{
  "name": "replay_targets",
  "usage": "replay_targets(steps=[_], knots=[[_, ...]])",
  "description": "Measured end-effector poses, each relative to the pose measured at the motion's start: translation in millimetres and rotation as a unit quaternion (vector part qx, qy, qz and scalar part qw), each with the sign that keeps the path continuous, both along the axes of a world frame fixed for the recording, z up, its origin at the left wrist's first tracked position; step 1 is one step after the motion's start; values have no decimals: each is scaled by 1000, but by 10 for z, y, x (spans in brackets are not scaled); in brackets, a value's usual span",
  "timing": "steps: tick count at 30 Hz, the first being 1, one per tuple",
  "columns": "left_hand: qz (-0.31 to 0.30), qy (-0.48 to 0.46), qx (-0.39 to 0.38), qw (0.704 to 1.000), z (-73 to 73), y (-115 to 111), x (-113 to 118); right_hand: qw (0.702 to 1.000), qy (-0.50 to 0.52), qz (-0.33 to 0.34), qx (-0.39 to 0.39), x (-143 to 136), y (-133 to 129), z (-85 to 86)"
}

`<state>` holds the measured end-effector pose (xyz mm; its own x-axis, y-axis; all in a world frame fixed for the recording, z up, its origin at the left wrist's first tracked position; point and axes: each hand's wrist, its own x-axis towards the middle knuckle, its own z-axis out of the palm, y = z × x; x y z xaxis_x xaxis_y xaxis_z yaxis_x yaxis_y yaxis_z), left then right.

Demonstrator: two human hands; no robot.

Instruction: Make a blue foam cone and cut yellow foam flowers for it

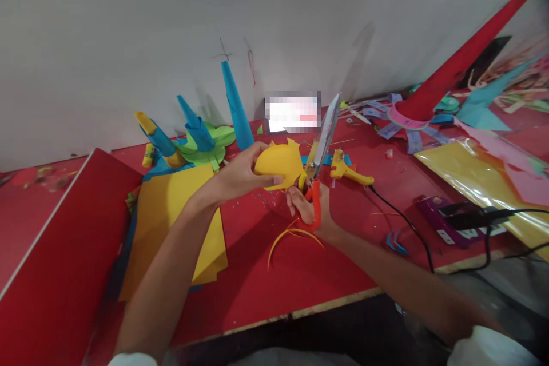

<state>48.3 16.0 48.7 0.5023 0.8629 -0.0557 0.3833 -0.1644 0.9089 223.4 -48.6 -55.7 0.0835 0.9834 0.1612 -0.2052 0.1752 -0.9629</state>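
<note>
Yellow curved paper piece (281,161), pinched in my left hand (240,177) above the red surface (253,283), towards its far edge, seems light, creasable, best held by its rim, while my right hand (324,210) grips red-handled metal scissors (316,201).

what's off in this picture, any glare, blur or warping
Head view: the phone-like screen is washed out and partly pixelated; glare streaks the gold sheet; soft shadows fall on the wall; the right edge looks smeared and stretched.
</note>
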Motion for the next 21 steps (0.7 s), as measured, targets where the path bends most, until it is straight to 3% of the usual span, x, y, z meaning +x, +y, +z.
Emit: replay_targets(steps=[4, 12, 16, 21], knots=[[-45, -26, -62, 997, -68, 47, 2, 1000, 7, 3, 10, -4, 29, -3], [116, -148, 3, 982, -1, 83, -128, 997, -17, 73, 36, 47, 91, -217], [146, -193, 27, 970, 57, 71, -171, 991, -63, 112, 44, 37, 74, -292], [159, -207, 43, 964, 99, 44, -139, 982, -102, 151, 52, 55, 44, -240]])
